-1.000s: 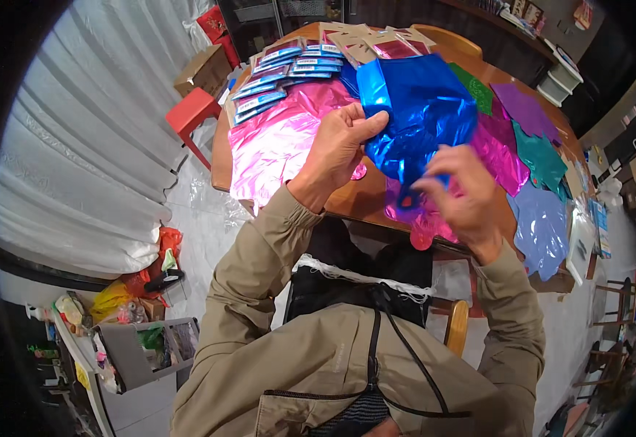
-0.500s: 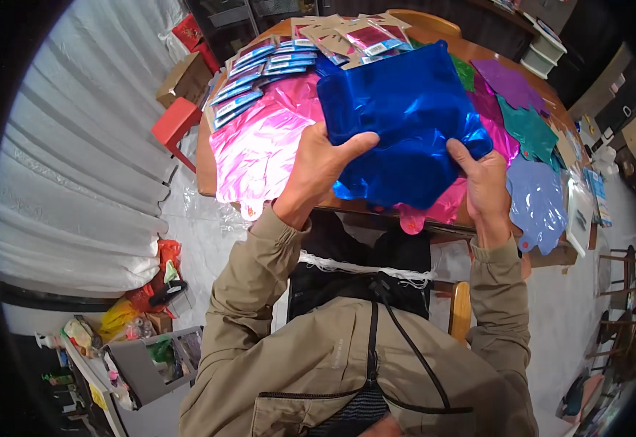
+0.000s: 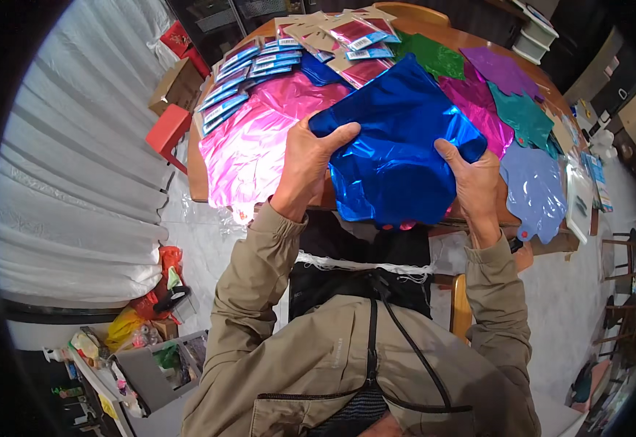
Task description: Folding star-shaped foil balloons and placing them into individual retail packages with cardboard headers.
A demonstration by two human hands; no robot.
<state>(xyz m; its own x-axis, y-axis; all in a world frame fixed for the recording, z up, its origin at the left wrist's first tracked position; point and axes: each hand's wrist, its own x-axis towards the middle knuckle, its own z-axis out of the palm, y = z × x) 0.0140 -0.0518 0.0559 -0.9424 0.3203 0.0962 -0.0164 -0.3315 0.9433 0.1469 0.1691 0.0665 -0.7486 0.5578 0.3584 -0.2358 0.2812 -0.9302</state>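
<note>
Over the table (image 3: 197, 175), hands (image 3: 305, 164) (image 3: 477, 182) hold blue foil (image 3: 398, 156), fingers apparently beneath.

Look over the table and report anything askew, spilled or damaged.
The pale pink foil sheet seems to poke past the near edge of the table, and the far packets lie at uneven angles; both look untidy. The held blue foil sheet is creased, not visibly torn. No spill shows.
</note>
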